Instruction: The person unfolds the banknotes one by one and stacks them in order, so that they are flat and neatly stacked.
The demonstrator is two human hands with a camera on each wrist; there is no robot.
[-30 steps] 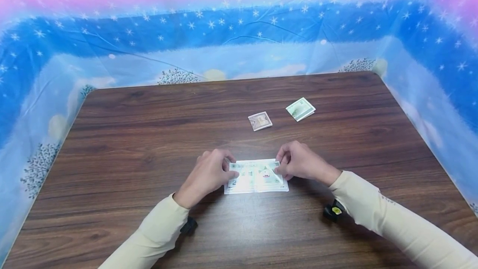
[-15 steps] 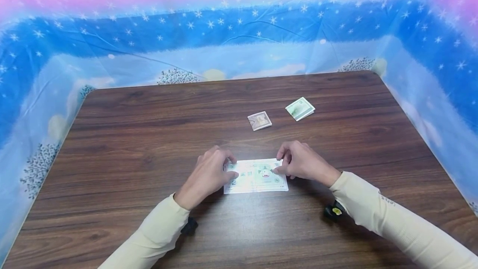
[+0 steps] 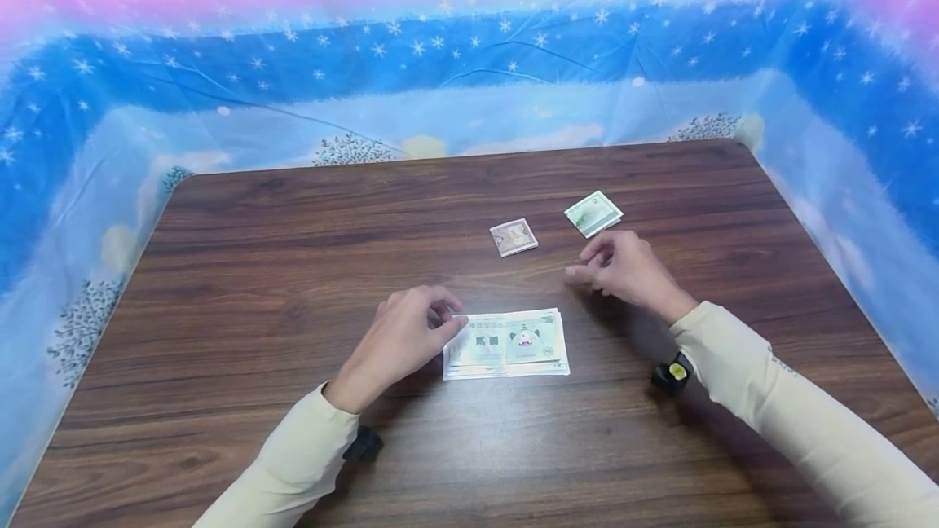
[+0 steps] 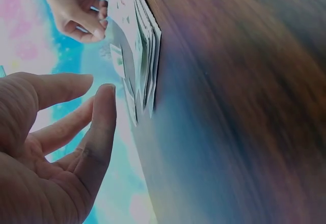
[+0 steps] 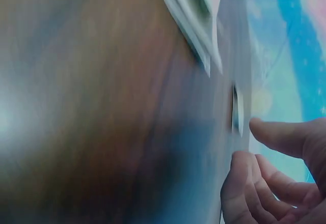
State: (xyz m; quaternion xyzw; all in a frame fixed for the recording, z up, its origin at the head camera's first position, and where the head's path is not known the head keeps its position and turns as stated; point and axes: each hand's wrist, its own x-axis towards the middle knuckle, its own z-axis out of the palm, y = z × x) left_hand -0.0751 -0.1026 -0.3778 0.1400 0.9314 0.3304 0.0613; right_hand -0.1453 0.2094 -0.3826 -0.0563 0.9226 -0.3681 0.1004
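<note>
A stack of pale green banknotes [image 3: 513, 342] lies flat near the middle of the table, its sheets slightly uneven. At its left end is my left hand [image 3: 411, 328], fingertips right by the corner. The left wrist view shows thumb and forefinger apart with nothing between them, beside the layered edges of the stack [image 4: 145, 46]. My right hand [image 3: 631, 271] is beyond the stack's right end with loosely bent fingers, holding nothing. It is nearest to a folded green banknote [image 3: 592, 213]. A folded brown banknote [image 3: 513, 237] lies to the left of that one.
The brown wood-grain table [image 3: 293, 267] has rounded far corners. A blue and pink snowflake-patterned cloth [image 3: 469, 47] stands around its back and sides.
My right hand has let go of the stack and moved away, up and to the right. My left hand has loosened and drawn slightly back to the left. The folded banknotes stayed put.
</note>
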